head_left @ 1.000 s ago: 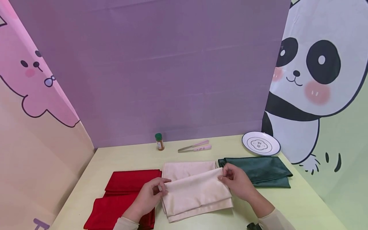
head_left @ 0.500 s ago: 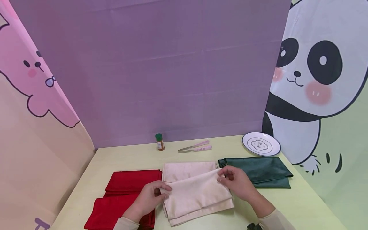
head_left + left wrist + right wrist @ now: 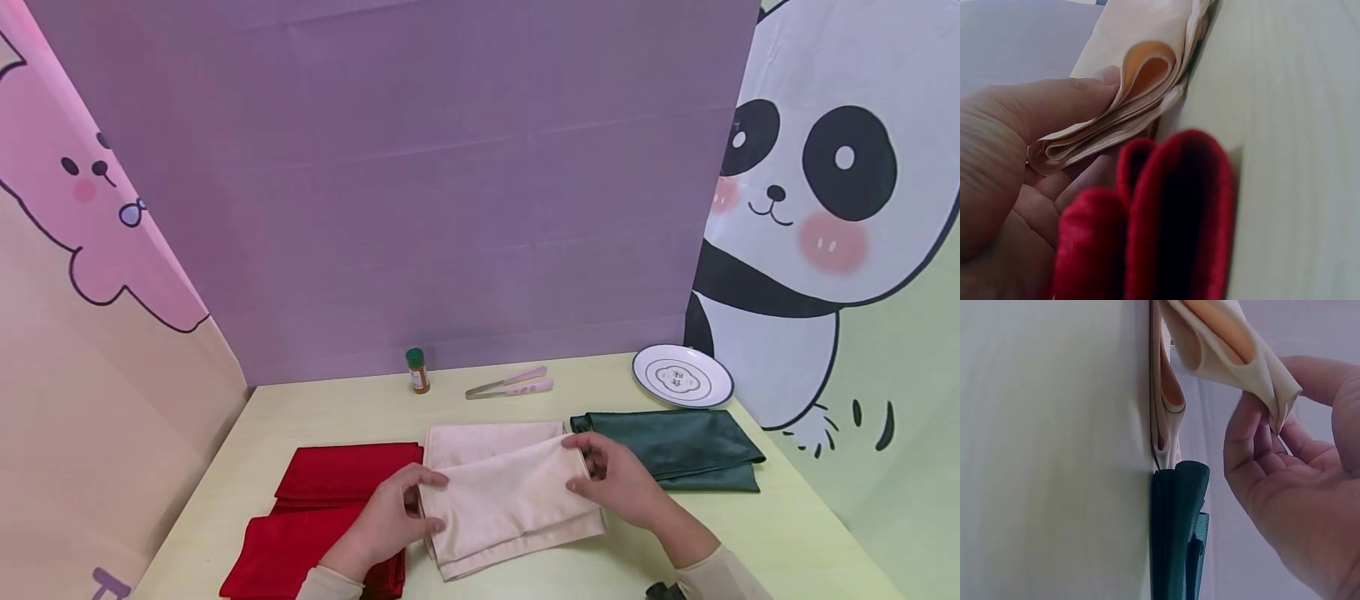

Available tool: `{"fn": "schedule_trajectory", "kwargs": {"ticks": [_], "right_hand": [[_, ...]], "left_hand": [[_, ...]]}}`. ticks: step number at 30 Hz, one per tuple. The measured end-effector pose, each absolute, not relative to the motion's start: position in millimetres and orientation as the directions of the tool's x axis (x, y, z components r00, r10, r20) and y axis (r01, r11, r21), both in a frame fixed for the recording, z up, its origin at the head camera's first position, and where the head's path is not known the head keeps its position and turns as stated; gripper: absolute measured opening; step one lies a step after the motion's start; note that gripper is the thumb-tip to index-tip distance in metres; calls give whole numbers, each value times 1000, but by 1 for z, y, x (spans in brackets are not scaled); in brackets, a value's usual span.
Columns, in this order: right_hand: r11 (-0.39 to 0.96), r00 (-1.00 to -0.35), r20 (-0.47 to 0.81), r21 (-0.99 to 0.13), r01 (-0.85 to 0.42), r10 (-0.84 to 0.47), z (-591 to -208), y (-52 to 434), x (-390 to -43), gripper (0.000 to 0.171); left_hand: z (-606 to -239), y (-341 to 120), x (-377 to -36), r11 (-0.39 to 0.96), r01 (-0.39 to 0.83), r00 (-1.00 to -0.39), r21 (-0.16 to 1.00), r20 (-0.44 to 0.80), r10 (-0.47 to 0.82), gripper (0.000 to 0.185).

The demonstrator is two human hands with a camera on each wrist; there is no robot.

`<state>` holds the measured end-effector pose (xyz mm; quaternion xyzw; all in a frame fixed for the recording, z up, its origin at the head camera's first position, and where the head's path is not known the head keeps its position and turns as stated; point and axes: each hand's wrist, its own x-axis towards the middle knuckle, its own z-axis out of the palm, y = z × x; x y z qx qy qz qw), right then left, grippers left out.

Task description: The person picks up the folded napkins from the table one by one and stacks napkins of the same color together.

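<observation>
- The cream cloth is a smooth, faintly shiny fabric folded into a rectangle of several layers. The left wrist view shows the stacked edges as soft, rounded loops.
- It lies on the pale yellow-green table, near the front edge, between the red cloth and the dark green cloth.
- Its long axis runs roughly left to right across the table, tilted slightly so the right end sits farther from the person. The upper layer's far edge is raised off a flat layer beneath it.
- The left hand pinches the cloth's left end, thumb on top of the layered edges and fingers underneath.
- The right hand pinches the upper layer's far right corner between thumb and fingertips. In the right wrist view that corner is drawn to a point and lifted clear of the layers on the table.
- The red cloth is a deeper, matte fabric, folded with thick rounded edges, just beside the left hand.
- The dark green cloth is folded flat with a slight sheen, just right of the cream one.
- Farther back stand a small green-capped spice jar, metal tongs with pink tips and a round white plate with a dark rim.
</observation>
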<state>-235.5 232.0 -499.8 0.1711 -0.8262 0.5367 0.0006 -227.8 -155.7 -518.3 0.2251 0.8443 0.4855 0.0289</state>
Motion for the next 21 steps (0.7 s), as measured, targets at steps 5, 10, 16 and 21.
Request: {"fn": "schedule_trajectory", "kwargs": {"ticks": [5, 10, 16, 21], "right_hand": [[370, -938, 173, -885, -282, -300, -498, 233, -235, 59], [362, -936, 172, -889, -281, -306, -495, 232, -235, 61], [345, -935, 174, -896, -281, -310, -495, 233, -234, 62], [326, -932, 189, -899, -291, -309, -497, 234, -234, 63]], "left_hand": [[-518, -155, -228, 409, 350, -897, 843, 175, 407, 53], [-517, -155, -229, 412, 332, -905, 849, 164, 392, 53], [-517, -155, -230, 431, 319, -919, 844, 166, 356, 50], [-519, -156, -230, 437, 310, -931, 844, 175, 321, 47]]}}
